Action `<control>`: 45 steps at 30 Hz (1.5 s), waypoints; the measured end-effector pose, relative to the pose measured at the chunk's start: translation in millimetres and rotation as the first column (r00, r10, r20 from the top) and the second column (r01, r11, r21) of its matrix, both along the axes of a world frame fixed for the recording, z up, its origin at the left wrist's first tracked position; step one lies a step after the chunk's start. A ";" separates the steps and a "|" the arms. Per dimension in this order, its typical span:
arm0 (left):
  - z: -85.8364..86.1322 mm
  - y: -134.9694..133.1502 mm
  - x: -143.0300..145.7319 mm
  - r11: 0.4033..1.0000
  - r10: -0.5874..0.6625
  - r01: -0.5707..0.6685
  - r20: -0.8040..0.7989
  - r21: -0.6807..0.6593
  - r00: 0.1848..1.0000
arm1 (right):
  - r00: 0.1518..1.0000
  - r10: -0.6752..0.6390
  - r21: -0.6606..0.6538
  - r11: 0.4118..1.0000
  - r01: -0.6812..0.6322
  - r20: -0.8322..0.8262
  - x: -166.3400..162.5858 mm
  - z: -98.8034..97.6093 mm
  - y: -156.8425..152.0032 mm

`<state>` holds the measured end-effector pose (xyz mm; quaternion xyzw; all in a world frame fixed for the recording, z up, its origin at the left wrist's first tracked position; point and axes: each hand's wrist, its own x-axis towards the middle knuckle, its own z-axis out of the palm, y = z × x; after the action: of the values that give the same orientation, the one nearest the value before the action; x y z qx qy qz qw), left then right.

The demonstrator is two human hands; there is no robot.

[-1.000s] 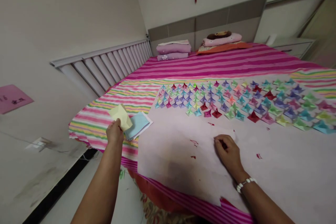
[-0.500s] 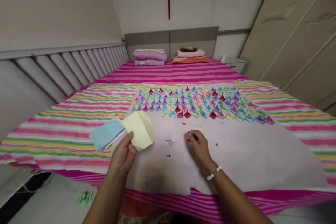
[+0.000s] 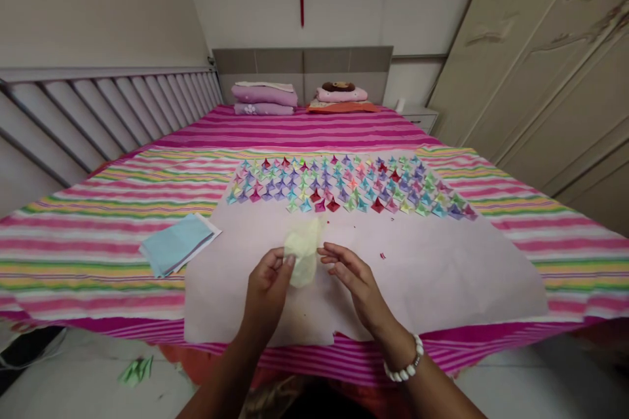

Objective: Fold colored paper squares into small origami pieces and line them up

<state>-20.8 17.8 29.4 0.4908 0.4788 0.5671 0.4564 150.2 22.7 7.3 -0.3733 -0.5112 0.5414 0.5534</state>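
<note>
A sheet of pale yellow paper (image 3: 301, 249), blurred by motion, is pinched at its left edge by my left hand (image 3: 269, 285) over the large white sheet (image 3: 236, 301). Close to the paper's right edge is my right hand (image 3: 354, 281), its fingers stretched out and apart; whether a fingertip touches the paper I cannot tell. Rows of small folded paper pieces (image 3: 332, 205) in many colours cover the far part of the white sheet. To the left lies a stack of paper sheets (image 3: 177, 245), light blue on top.
Red paper scraps (image 3: 382, 255) are scattered on the white sheet, which lies on a striped bed (image 3: 98, 229). Folded bedding (image 3: 265, 97) sits by the headboard (image 3: 275, 60). A white railing (image 3: 122, 101) runs along the left; a wardrobe (image 3: 535, 78) stands right. Green paper (image 3: 136, 371) lies on the floor.
My left hand has brought the yellow paper away from the stack, rightward to the middle. My right hand has opened its fingers beside the paper. Some red scraps in the middle are gone from sight.
</note>
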 end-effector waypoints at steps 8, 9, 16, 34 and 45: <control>-7.1 -8.3 -1.2 0.857 0.008 0.345 -0.679 0.383 0.734 | 0.974 0.201 -0.033 0.978 -0.205 -0.101 2.5 1.6 -8.4; -8.3 -8.4 -0.8 0.855 -0.004 0.358 -0.687 0.374 0.727 | 0.974 0.209 -0.024 0.977 -0.212 -0.092 4.0 2.4 -9.5; -9.0 -8.7 3.6 0.900 -0.118 0.367 -0.676 0.238 0.727 | 0.952 0.276 -0.040 0.958 -0.284 -0.135 7.5 3.2 -11.7; -28.8 -12.0 7.0 0.924 -0.152 0.232 0.264 -0.304 0.952 | 0.919 -0.123 -0.364 0.931 -0.024 -0.376 -9.3 -8.8 -1.8; -7.3 0.3 -5.3 0.969 -0.038 0.089 0.216 -0.230 0.976 | 0.920 -0.171 -0.348 0.937 0.041 -0.351 0.8 -1.8 -1.0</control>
<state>-26.0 18.2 22.1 0.3847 0.4765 0.5393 0.5781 151.0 21.7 5.6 -0.3782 -0.2752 0.6501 0.5988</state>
